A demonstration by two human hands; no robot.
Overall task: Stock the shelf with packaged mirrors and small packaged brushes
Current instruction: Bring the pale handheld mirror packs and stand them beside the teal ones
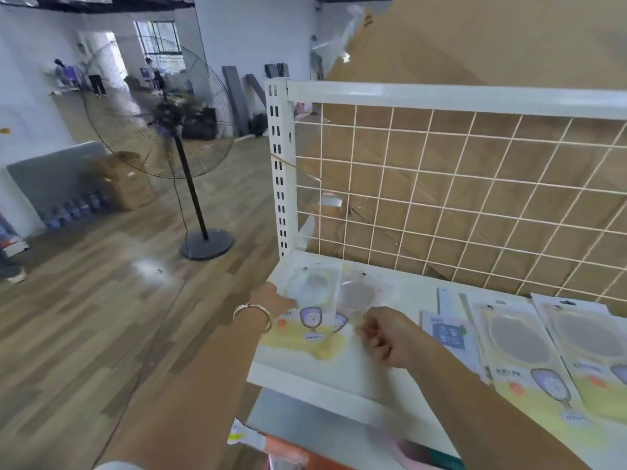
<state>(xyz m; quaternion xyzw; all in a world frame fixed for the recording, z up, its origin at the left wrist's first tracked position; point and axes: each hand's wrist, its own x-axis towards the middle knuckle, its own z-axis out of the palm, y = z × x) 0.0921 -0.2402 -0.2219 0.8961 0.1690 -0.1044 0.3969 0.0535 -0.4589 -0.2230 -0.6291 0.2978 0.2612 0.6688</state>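
Two packaged mirrors (314, 293) lie overlapping at the left end of the white shelf (305, 385). My left hand (271, 298) touches the left edge of the nearer package; whether its fingers curl round it is hidden. My right hand (381, 334) hovers with curled fingers at the right lower edge of the second packaged mirror (359, 296); the blur hides whether it pinches it. Further right lie a small packaged brush (448, 334) and two more packaged mirrors (522, 351), (590, 340).
A white wire grid (475, 198) backs the shelf, with cardboard behind it. A white upright post (281, 164) stands at the shelf's left end. A standing fan (163, 130) is on the wooden floor to the left. More goods (271, 442) show below the shelf.
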